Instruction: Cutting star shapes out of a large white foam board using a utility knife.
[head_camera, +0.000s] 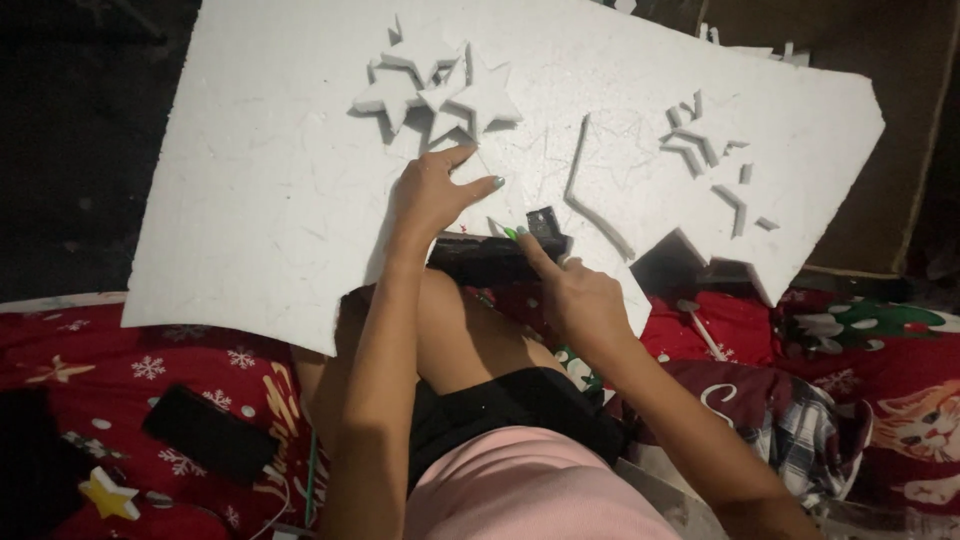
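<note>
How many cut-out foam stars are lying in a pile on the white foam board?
3 foam stars, overlapping in one pile on the white foam board, just above the left hand. More may be hidden beneath them.

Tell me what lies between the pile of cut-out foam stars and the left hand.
Head view: only bare white foam sheet separates the foam stars from the left hand.

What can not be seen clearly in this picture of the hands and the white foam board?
- Head view: the tool by the right hand is small and dark; its blade cannot be made out.
- The board is cut off by the top edge.
- The left hand hides the foam beneath its palm.
- The dark flat thing on the red blanket is too dim to identify.
</note>
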